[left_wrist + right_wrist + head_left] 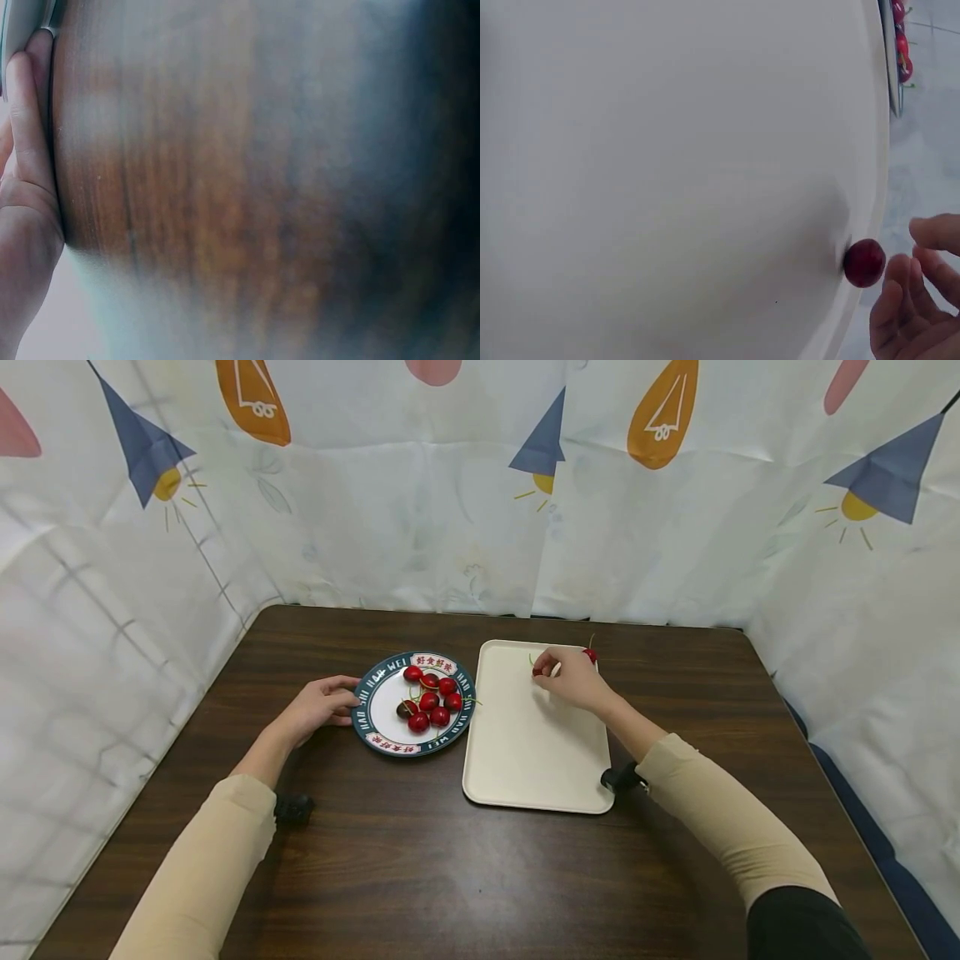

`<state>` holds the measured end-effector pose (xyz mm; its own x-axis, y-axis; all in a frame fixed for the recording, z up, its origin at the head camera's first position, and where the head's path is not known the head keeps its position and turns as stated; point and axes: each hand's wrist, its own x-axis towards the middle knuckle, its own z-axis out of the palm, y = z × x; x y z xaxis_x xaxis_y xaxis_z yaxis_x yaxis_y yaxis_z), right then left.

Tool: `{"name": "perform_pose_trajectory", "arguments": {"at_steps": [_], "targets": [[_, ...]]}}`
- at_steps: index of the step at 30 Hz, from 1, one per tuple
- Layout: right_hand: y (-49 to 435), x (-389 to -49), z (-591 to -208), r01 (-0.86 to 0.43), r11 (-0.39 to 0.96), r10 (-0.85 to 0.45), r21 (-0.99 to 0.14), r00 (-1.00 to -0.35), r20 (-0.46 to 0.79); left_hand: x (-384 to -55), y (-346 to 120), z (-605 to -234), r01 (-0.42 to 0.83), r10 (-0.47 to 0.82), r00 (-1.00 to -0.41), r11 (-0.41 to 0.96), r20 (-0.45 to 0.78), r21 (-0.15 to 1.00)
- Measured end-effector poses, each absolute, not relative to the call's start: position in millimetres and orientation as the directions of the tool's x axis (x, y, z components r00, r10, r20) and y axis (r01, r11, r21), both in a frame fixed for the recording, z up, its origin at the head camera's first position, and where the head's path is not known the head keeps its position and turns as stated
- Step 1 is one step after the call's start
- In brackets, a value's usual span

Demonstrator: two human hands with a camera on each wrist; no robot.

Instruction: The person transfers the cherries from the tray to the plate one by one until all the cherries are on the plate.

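My left hand (324,706) is at the left rim of a round plate (378,735), its extended fingertips touching the edge. In the left wrist view, one fingertip (41,45) reaches just beneath the rim. Several red cherries (440,716) with green stems lie on the plate. Over the upper part of a cream tray (536,760) is my right hand (576,681), its fingertips right beside a dark red cherry (864,264). In the right wrist view this cherry sits inside the tray's edge, and thumb and forefinger are apart. Another cherry (591,655) shows behind the right hand.
Plate and tray stand side by side on a dark wooden table (480,877). A patterned white curtain (450,527) hangs along the back and sides. Black wrist devices (295,809) are worn at both wrists.
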<state>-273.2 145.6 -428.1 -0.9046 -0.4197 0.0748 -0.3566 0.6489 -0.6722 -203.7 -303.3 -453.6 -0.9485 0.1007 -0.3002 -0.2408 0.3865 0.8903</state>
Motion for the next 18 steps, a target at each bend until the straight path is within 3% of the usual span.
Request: {"name": "perform_pose_trajectory", "arguments": {"at_steps": [7, 18], "targets": [[148, -279, -425, -0.285, 0.711, -0.331, -0.643, -0.942, 0.052, -205, -305, -456, -0.246, 0.098, -0.948, 0.384, -0.304, 0.89], [146, -284, -427, -0.295, 0.715, -0.402, -0.634, -0.915, -0.028, -203, -301, -447, -0.266, 0.098, -0.941, 0.376, -0.324, 0.888]]}}
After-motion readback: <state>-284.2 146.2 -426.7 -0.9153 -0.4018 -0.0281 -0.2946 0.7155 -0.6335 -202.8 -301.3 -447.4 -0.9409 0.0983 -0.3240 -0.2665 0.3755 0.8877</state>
